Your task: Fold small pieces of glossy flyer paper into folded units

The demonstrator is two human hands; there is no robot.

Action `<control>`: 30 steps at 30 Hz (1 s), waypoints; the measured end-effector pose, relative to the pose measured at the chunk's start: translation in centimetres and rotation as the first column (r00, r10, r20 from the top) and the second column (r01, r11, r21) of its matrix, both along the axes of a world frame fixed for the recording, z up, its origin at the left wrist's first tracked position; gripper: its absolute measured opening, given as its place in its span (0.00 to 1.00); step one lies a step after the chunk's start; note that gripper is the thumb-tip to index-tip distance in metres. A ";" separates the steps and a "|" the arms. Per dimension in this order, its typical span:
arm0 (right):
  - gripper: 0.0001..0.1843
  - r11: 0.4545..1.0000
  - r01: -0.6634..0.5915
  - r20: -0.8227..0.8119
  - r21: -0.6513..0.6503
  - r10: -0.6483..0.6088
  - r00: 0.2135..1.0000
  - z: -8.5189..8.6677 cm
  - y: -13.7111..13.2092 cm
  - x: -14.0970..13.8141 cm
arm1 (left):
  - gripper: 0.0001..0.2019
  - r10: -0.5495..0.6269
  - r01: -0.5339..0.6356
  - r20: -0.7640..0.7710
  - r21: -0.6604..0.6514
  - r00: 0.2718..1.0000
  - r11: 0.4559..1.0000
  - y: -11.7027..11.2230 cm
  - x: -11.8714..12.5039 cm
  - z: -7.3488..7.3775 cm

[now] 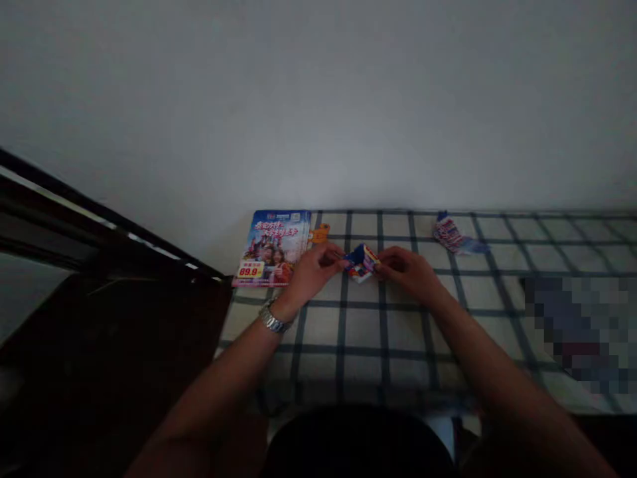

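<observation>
A small folded piece of printed paper, blue, white and red, is held just above the checked cloth between my two hands. My left hand pinches its left edge between thumb and fingers, a metal watch on the wrist. From the other side, my right hand grips the right edge with its fingertips. The paper's shape looks boxy, but the folds are too small and dim to make out. Left of my left hand lies a stack of colourful flyers, with a small orange item beside it.
The blue-and-white checked cloth covers the table, which meets a plain wall. A crumpled or folded printed paper lies at the back right. A pixelated area covers the right side. Dark rails run along the left.
</observation>
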State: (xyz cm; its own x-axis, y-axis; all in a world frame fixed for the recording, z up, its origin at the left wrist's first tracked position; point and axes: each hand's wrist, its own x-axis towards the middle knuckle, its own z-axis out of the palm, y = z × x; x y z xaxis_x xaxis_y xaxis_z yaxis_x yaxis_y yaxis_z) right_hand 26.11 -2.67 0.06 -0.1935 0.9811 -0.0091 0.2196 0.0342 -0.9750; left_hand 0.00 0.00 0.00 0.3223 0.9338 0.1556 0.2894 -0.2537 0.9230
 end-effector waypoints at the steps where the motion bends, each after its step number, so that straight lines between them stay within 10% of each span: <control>1: 0.17 1.000 -0.002 -0.009 0.001 0.002 1.000 0.0 -0.1 0.0 | 0.12 -0.001 0.001 -0.007 0.004 1.000 1.000 -0.1 0.1 0.1; 30: 0.20 1.000 -0.006 -0.110 -0.025 0.003 0.994 -0.7 -0.3 0.0 | 0.13 -0.008 0.024 0.226 -0.068 0.974 0.997 -0.4 0.7 -0.3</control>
State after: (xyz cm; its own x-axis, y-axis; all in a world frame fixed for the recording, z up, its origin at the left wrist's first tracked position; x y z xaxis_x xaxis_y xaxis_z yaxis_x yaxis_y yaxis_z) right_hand 26.15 -2.98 -0.66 -0.1987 0.9800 -0.0123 0.1104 0.0100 -0.9938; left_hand 0.66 -0.39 -0.33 0.3013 0.9399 0.1608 0.0682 -0.1894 0.9795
